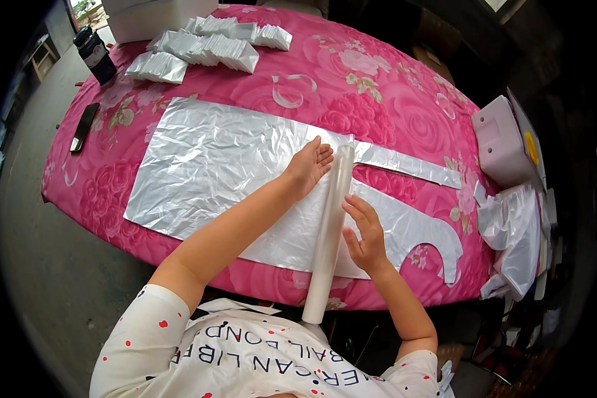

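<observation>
While both hands flank it | roll (330, 232) lies lengthwise, pointing away

head view: worn on the person's head, looking steeply down | faces the far edge of the bed (391, 99) (pink floral cover), near edge just under the chest | close range, forearms enter from the lower edge | fisheye bends the bed's edges toward the rim | single view only

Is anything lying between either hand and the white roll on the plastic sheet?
Nothing visible: the left hand and right hand both rest against the white roll on the plastic sheet.
</observation>
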Motion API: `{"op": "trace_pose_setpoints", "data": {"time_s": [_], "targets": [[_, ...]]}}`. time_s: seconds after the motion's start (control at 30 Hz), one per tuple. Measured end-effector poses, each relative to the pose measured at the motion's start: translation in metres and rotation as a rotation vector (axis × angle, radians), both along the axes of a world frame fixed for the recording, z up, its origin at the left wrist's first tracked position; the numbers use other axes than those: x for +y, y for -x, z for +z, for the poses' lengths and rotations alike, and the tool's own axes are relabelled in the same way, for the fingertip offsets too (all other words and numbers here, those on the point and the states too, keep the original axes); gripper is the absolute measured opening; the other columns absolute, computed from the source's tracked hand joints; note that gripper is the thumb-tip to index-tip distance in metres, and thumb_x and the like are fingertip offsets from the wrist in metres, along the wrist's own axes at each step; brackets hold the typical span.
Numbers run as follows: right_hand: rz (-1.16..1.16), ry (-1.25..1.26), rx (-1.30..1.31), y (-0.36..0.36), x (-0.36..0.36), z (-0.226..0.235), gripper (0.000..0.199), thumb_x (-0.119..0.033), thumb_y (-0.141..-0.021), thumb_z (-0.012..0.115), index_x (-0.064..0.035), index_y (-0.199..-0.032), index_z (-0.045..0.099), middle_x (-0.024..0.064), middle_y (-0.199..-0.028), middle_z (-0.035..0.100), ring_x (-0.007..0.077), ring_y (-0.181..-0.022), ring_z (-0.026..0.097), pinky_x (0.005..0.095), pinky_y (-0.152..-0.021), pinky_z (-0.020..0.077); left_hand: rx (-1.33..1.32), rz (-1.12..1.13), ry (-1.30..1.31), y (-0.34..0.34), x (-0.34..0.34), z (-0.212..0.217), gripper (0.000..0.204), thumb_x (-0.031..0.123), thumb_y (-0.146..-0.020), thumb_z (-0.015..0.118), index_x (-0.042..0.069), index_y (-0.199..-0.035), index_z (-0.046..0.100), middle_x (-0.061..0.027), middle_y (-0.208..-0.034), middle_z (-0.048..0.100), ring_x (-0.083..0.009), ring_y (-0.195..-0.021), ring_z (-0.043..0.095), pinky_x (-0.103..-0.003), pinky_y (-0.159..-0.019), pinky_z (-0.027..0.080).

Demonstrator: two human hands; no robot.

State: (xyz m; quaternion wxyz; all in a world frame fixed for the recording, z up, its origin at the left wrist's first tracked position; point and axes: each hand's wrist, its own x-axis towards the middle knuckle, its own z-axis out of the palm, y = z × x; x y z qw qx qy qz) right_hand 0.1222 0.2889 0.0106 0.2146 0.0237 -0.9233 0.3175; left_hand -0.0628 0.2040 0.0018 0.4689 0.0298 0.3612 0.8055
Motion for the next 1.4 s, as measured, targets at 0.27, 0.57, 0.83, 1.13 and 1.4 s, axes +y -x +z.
{"op": "trace_pose_setpoints", "data": {"time_s": [0.27,0.57,0.83,1.13,1.4], "targets": [[0.214,-0.329,-0.236,0.010,0.011,-0.008,0.057,-0.043,-0.086,0.048,-0.0073,-0.131,0.044,0.0109,-0.141,0.036,0.0304,-0.133,0.027,0.0424,-0.107,0.0235,0.021,0.053,0.182,0.014,-0.013,-0.002,0.063,0.035,-0.095,0.036,-0.011,-0.135,0.019,-0.0253,-0.138,0.029,-0.0307,-0.130,0.031,-0.037,-0.108,0.026],[0.837,0.014,-0.156,0.112,-0.150,0.010,0.059,-0.045,-0.088,0.046,-0.0031,-0.129,0.044,0.0127,-0.134,0.043,0.0315,-0.131,0.029,0.0436,-0.106,0.0251,0.497,0.217,0.348,0.071,-0.189,0.021,0.037,0.024,-0.096,0.040,-0.003,-0.119,0.048,-0.0145,-0.116,0.056,-0.0208,-0.108,0.054,-0.032,-0.093,0.042],[0.631,-0.192,-0.139,0.144,-0.142,-0.010,0.052,-0.040,-0.085,0.052,-0.0087,-0.127,0.048,0.0095,-0.137,0.040,0.0283,-0.131,0.030,0.0431,-0.107,0.0223,1.234,0.508,1.199,0.089,-0.364,-0.028,0.032,0.012,-0.085,0.057,-0.003,-0.113,0.052,-0.0138,-0.104,0.059,-0.0214,-0.094,0.058,-0.031,-0.080,0.047],[0.563,-0.291,0.090,0.225,-0.247,-0.022,0.050,-0.037,-0.085,0.052,-0.0063,-0.124,0.051,0.0126,-0.135,0.042,0.0306,-0.131,0.028,0.0451,-0.108,0.0158,1.465,0.596,1.313,0.074,-0.355,-0.022,0.036,0.013,-0.080,0.061,-0.004,-0.111,0.052,-0.0176,-0.102,0.055,-0.0281,-0.092,0.056,-0.035,-0.079,0.045],[0.278,-0.116,0.067,0.256,-0.283,-0.037,0.034,-0.025,-0.084,0.052,-0.0037,-0.109,0.061,0.0131,-0.121,0.054,0.0313,-0.125,0.037,0.0479,-0.107,0.0155,1.393,0.375,1.229,0.010,-0.372,-0.014,0.041,0.022,-0.086,0.055,-0.006,-0.114,0.048,-0.0206,-0.110,0.052,-0.0342,-0.103,0.050,-0.038,-0.090,0.039]]}}
